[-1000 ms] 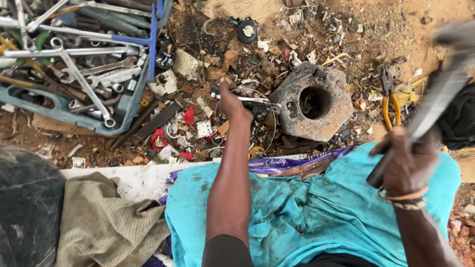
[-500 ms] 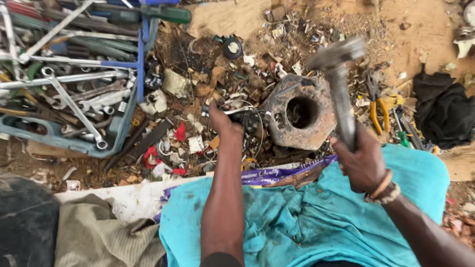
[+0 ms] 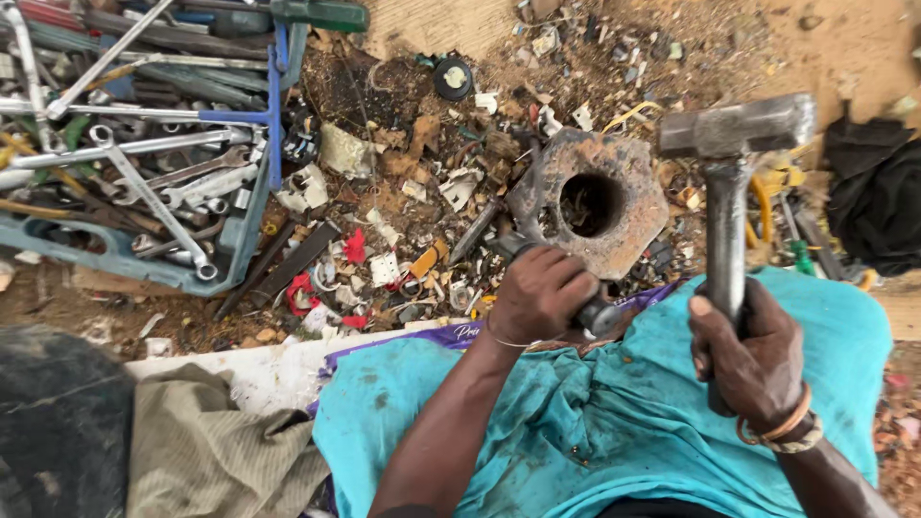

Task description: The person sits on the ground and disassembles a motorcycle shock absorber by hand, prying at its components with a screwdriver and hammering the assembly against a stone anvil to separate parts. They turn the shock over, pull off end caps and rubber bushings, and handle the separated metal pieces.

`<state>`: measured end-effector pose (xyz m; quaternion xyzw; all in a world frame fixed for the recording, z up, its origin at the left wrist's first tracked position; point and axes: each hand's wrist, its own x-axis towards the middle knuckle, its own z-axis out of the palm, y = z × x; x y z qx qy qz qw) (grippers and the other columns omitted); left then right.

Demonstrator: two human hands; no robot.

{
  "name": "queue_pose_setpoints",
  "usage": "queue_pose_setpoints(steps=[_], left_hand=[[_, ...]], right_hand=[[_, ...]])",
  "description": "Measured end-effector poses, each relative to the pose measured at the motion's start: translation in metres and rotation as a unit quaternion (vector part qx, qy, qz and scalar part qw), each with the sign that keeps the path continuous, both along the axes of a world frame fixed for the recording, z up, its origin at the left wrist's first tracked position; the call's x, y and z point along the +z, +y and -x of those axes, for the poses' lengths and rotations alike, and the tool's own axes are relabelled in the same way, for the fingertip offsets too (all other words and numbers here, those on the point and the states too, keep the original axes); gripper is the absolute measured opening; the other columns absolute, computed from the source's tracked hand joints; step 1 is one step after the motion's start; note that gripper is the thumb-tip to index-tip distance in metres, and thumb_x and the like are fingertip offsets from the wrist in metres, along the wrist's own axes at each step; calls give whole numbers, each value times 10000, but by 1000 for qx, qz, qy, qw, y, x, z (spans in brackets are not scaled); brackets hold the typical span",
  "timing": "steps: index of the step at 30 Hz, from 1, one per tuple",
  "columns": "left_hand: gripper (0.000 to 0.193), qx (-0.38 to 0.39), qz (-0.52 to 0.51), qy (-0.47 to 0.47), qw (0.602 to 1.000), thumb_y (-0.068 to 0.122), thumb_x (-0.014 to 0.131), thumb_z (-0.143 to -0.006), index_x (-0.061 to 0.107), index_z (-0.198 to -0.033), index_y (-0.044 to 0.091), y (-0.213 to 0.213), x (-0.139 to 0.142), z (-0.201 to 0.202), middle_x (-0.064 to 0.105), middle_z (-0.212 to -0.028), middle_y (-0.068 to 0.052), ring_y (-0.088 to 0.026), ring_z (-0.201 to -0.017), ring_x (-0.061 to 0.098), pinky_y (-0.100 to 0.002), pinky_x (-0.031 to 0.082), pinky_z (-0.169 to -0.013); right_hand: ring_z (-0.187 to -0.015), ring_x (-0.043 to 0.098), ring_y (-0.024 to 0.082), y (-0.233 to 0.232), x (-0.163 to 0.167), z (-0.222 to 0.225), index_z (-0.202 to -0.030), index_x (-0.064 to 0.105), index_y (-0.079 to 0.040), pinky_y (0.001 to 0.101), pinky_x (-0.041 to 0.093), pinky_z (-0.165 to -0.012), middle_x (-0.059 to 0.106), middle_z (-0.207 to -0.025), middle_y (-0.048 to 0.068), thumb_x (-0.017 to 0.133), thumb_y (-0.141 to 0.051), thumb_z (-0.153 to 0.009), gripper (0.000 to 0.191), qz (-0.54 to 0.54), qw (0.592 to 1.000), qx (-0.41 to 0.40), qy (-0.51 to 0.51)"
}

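Head view, looking down over lap and ground. Right hand (image 3: 753,350) wrapped tight round the handle of a steel hammer (image 3: 731,182); handle runs near upright in frame, head crosswise at the top, raised just right of a rusty hexagonal block (image 3: 595,197) with a round hole. Left hand (image 3: 539,293) closed around a dark cylindrical piece (image 3: 597,315) that sticks out toward the lower right, long axis slanting down-right, set at the block's near edge, touching or just beside it; cannot tell which. Left hand is nearer the block; hammer head lies up and right of that piece. Teal cloth (image 3: 595,432) covers the lap. Blue crate (image 3: 125,259) of spanners sits far left, well apart.
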<state>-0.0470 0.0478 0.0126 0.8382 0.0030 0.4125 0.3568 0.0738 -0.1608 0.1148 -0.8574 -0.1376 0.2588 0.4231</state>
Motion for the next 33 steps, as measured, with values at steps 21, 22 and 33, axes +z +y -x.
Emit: queue_pose_setpoints(steps=[21,22,33], left_hand=[[332,-26,84,-36,995,214,804,-725,540,-833,46,4,-7,-6,564,-768,-112,-297,-690,601,-445,486,-623],[367,-27,75,-39,996,250,811,-713,532,-827,41,4,-7,-6,559,-767,-119,-301,-692,603,-451,489,-624],[317,-12,114,-59,992,219,810,-747,560,-863,63,4,-19,-10,608,-813,-103,-304,-734,639,-446,523,-672]], right_hand=[[-512,601,291,42,-39,-48,-1090,633,-42,460,467,-498,633,-632,159,762,-391,-925,407,246,894,314,-205],[-507,589,281,45,-27,-52,-1033,633,-49,461,472,-500,629,-621,153,756,-412,-937,396,269,887,319,-196],[-556,648,370,52,-13,-75,-1044,563,-82,513,512,-536,636,-633,160,667,-477,-908,431,313,842,385,-214]])
